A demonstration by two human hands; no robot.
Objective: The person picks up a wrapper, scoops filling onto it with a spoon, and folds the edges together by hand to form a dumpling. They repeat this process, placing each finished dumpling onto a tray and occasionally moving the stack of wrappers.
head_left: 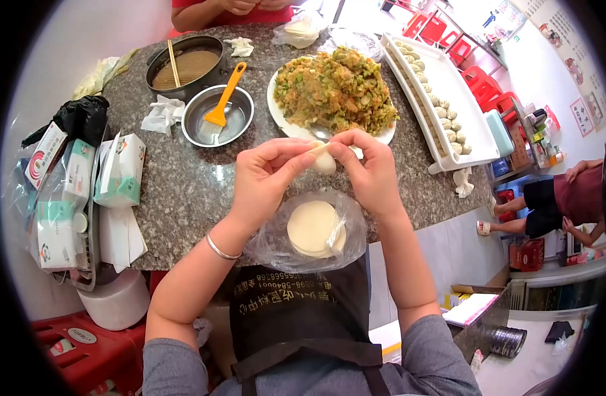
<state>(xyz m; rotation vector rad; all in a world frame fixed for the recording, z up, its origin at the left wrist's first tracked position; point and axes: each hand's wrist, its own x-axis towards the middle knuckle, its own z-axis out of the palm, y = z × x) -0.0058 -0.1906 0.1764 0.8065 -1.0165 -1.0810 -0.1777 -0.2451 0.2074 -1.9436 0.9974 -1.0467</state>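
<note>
Between my two hands a pale dumpling [324, 162] is pinched at its upper edge. My left hand [268, 173] grips one side with thumb and fingers, and my right hand [365, 167] grips the other. Just below them, a stack of round dough wrappers [314, 228] lies on a clear plastic bag [266, 243]. Beyond my hands stands a white plate [274, 99] heaped with chopped vegetable filling [336, 89]. A spoon [320, 132] rests at the filling's near edge, partly hidden by my fingers.
A metal bowl [196, 132] holds an orange-handled brush [225, 99]. Behind it is a dark round pan [215, 74] with chopsticks [173, 63]. White trays [478, 125] of dumplings stand right; tissue packs [121, 168] sit left. A person in red [191, 16] sits opposite; another person [580, 198] stands right.
</note>
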